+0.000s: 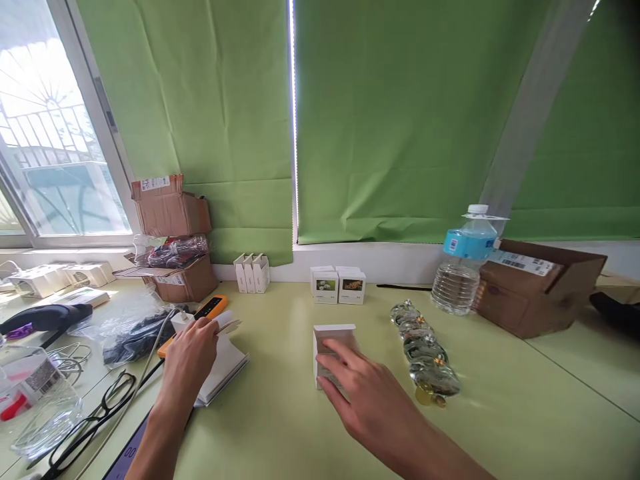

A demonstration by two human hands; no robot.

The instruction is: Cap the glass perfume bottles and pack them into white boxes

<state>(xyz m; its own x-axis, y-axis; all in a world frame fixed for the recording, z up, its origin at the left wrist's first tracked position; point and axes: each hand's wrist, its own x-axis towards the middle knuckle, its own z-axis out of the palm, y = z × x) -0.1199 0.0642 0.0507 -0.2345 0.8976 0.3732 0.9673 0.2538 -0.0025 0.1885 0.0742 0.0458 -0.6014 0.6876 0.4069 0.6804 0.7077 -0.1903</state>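
Note:
In front of me a small white box [335, 329] stands on the table with its top flap raised. Fingers of my right hand [357, 387] are spread across its front and left edge, touching it; part of the box is hidden behind them. My left hand [193, 350] is over a stack of white paper [227, 373], its fingers closed on a thin piece of paper [229, 325]. To the right of my right hand lies a row of clear-wrapped packets [425, 350] with small yellow bits.
Small picture boxes [338, 285] and upright white boxes [252, 273] line the back. A water bottle [457, 273] stands beside an open carton [530, 287]. Eyeglasses [107, 407], a cable, an orange device [213, 307] and stacked cartons [173, 213] crowd the left.

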